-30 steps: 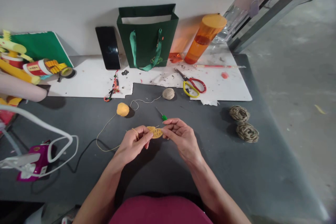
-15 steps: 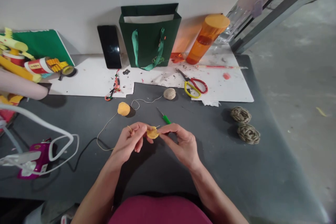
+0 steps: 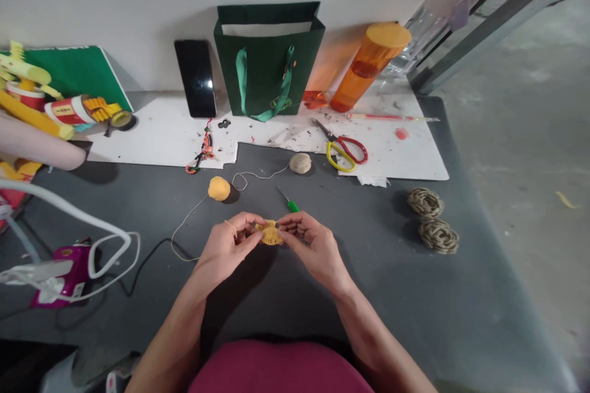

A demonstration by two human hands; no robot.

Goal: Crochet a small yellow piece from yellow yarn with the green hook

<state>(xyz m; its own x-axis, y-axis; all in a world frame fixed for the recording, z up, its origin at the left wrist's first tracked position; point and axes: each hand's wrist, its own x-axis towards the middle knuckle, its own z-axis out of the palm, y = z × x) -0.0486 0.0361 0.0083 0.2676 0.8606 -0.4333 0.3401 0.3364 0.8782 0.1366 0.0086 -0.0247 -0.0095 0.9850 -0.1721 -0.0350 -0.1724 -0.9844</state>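
Between my two hands is a small yellow crochet piece point(image 3: 270, 234), its ribbed stitches showing. My left hand point(image 3: 230, 242) pinches its left edge, with a strand of yellow yarn looped over the fingers. On its right edge, the thumb and fingertips of my right hand point(image 3: 311, 245) are closed. A crochet hook point(image 3: 291, 204) with a green handle lies on the table just beyond my right hand. The yellow yarn ball point(image 3: 219, 188) rests beyond my left hand, its strand curving down towards that wrist. Farther back sits a beige yarn ball point(image 3: 300, 163) with a loose tail.
Scissors point(image 3: 343, 150) lie on a white board point(image 3: 396, 159), near a green paper bag point(image 3: 270, 67), a phone point(image 3: 196, 78) and an orange bottle point(image 3: 369, 67). Two grey-brown yarn bundles point(image 3: 437, 234) are at right. A white cable point(image 3: 110, 233) and purple box point(image 3: 69, 273) occupy the left.
The crochet piece has been turned and spread wider between my fingers. My left fingers have shifted to its edge, and my right hand has moved slightly inward. The view has shifted a little.
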